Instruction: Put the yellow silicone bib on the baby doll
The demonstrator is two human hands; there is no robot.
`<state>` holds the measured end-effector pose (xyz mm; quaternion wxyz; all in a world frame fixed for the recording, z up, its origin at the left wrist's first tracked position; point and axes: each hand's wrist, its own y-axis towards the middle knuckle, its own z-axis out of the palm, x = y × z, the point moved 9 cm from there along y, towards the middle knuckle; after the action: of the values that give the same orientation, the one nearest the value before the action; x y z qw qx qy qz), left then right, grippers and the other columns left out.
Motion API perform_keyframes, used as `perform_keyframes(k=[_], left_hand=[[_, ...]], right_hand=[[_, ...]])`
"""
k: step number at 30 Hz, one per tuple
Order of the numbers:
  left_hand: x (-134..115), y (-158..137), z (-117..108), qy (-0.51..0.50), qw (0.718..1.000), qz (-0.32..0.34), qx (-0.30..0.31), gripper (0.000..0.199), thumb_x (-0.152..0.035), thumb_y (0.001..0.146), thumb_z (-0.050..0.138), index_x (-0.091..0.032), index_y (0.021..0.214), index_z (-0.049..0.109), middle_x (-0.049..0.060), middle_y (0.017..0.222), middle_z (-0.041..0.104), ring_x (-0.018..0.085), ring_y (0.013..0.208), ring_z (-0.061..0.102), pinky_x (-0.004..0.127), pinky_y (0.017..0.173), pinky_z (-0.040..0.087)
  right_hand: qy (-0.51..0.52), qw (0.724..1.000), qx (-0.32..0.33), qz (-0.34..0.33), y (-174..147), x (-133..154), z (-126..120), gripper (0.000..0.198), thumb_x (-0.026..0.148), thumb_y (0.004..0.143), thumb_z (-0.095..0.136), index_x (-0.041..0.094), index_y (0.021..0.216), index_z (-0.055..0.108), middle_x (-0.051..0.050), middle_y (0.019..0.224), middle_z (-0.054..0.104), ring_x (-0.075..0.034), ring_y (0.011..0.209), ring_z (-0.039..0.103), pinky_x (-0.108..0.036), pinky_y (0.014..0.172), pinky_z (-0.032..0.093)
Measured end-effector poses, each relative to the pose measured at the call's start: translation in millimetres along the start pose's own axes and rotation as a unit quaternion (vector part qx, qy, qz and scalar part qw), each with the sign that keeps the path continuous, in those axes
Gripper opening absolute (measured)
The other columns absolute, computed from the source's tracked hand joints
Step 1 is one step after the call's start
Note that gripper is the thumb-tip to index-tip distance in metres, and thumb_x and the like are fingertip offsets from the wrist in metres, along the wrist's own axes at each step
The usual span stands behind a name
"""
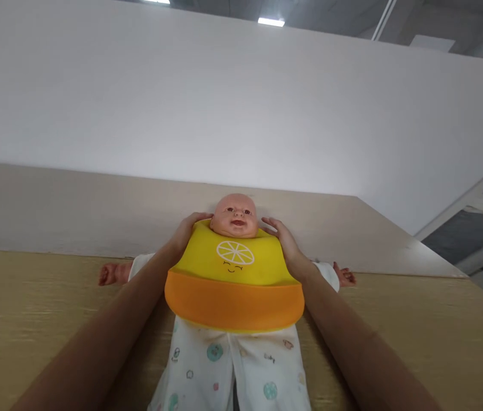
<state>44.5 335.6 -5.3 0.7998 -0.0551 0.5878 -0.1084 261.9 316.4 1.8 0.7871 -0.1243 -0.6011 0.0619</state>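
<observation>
A baby doll [237, 208] lies on its back, face up, with arms spread wide. A yellow silicone bib [201, 245] covers its chest, with a white citrus slice, a smiling face and an orange catch pocket [233, 302]. Along the bib's upper left edge lies my left hand [190, 228], its fingers stretched toward the doll's neck and partly hidden. My right hand [282, 235] rests beside the upper right edge, fingers extended and slightly apart near the neck. Below the pocket show white patterned trousers [267, 365]. The bib's neck ends behind the head are hidden.
The doll lies on a light wood-toned surface [31, 319]. Beyond its edge runs a paler strip [74, 211] up to a tall white panel [224, 103]. Ceiling lights [271, 22] show above, and an opening [481, 228] lies at the right.
</observation>
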Motion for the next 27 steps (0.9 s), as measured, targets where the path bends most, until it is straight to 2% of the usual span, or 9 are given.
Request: perform_keyframes(k=[3,6,10,12,16,19,22,27], left_hand=[[2.7,-8.1,5.3,-0.085,0.996,-0.001,0.027,0.035,-0.035,0.062,0.065,-0.013,0.089,0.067,0.001,0.071,0.068,0.020,0.068,0.063,0.028,0.063,0.050],[1.8,-21.8,6.7,-0.140,0.990,0.014,0.029,0.031,-0.029,0.062,0.066,-0.013,0.088,0.068,0.000,0.079,0.070,0.022,0.082,0.065,0.029,0.075,0.050],[14.6,-52.8,21.9,-0.162,0.982,-0.045,0.092,0.038,-0.030,0.066,0.066,-0.012,0.100,0.067,0.004,0.085,0.072,0.026,0.084,0.066,0.035,0.076,0.051],[17.3,-70.2,26.1,-0.168,0.978,-0.047,0.110,0.045,-0.026,0.066,0.065,-0.012,0.109,0.064,0.006,0.091,0.072,0.027,0.083,0.066,0.037,0.077,0.051],[24.8,-103.1,22.3,-0.159,0.983,-0.036,0.083,0.067,-0.010,0.053,0.059,-0.012,0.120,0.056,0.009,0.091,0.071,0.026,0.076,0.067,0.037,0.070,0.051],[37.5,-129.0,17.0,-0.150,0.986,-0.051,0.054,0.080,-0.005,0.046,0.052,-0.012,0.125,0.051,0.008,0.086,0.071,0.024,0.070,0.066,0.033,0.065,0.050],[50.3,-152.9,13.6,-0.152,0.984,-0.059,0.068,0.077,-0.004,0.047,0.053,-0.014,0.123,0.054,0.007,0.091,0.071,0.024,0.077,0.067,0.032,0.070,0.050],[75.9,-186.2,8.9,-0.150,0.974,-0.081,0.151,0.065,-0.009,0.054,0.066,-0.023,0.117,0.062,0.002,0.081,0.072,0.025,0.087,0.067,0.033,0.079,0.050]], right_hand=[[-0.012,0.999,0.003,-0.049,-6.7,5.2,-0.8,0.026,0.036,0.081,0.049,0.023,0.100,0.061,-0.002,0.108,0.067,-0.019,0.099,0.063,-0.028,0.075,0.051],[0.008,0.996,0.022,-0.086,-12.7,4.3,-2.1,0.021,0.036,0.078,0.050,0.024,0.091,0.061,-0.001,0.104,0.069,-0.022,0.108,0.059,-0.034,0.081,0.051],[0.053,0.993,0.026,-0.103,-34.9,-0.5,-5.2,0.019,0.034,0.070,0.055,0.024,0.084,0.064,0.000,0.094,0.071,-0.022,0.102,0.062,-0.036,0.085,0.049],[0.078,0.993,0.024,-0.087,-50.6,-5.9,-6.3,0.019,0.034,0.065,0.059,0.024,0.080,0.066,-0.001,0.090,0.072,-0.022,0.097,0.063,-0.034,0.085,0.048],[0.121,0.990,0.047,-0.053,-80.5,-19.8,-6.3,0.020,0.032,0.059,0.066,0.023,0.076,0.069,-0.001,0.091,0.072,-0.021,0.094,0.062,-0.031,0.086,0.047],[0.146,0.983,0.102,-0.038,-102.4,-30.9,-1.5,0.021,0.030,0.061,0.068,0.023,0.080,0.070,-0.001,0.099,0.070,-0.019,0.096,0.061,-0.029,0.086,0.047],[0.163,0.975,0.151,-0.018,-129.9,-42.3,4.0,0.021,0.032,0.066,0.066,0.024,0.084,0.071,-0.002,0.102,0.069,-0.019,0.098,0.061,-0.031,0.088,0.046],[0.162,0.973,0.157,-0.044,-180.0,-53.7,-2.6,0.020,0.035,0.067,0.063,0.026,0.082,0.073,-0.004,0.099,0.069,-0.023,0.097,0.062,-0.037,0.090,0.046]])
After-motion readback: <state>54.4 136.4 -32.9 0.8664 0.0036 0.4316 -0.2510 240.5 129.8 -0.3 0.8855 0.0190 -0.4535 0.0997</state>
